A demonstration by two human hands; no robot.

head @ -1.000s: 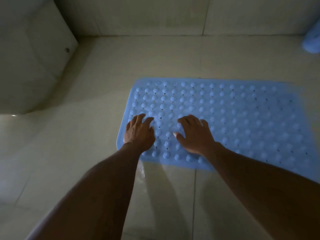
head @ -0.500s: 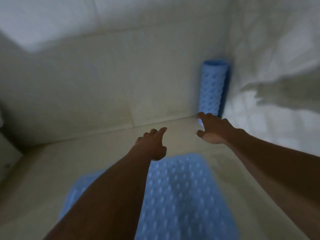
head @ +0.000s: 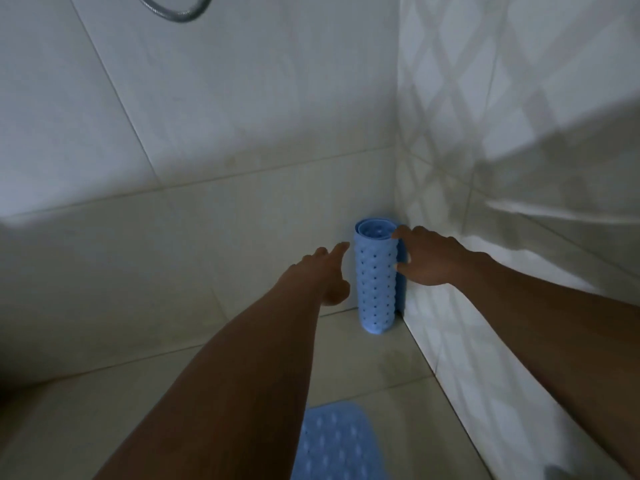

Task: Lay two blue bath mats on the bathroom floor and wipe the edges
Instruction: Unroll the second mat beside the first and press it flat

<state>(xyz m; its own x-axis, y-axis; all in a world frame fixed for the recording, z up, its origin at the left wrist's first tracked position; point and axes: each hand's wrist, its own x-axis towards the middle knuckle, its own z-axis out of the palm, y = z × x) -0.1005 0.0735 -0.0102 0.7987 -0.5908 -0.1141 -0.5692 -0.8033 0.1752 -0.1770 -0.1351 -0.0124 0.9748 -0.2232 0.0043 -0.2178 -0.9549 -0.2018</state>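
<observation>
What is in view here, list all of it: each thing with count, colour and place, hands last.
rolled bath mat: 1, blue, upright on the floor in the corner where the two walls meet
flat bath mat: 1, blue, on the floor at the bottom edge, partly behind the left forearm
shower hose: 1, grey, looped at the top edge
floor: 1, beige tiles
back wall: 1, pale plain tiles
side wall: 1, pale diamond-patterned tiles, right
left hand: 1, fingers extended, just left of the rolled bath mat, contact unclear
right hand: 1, touches the rolled bath mat's upper right side, grip unclear
</observation>
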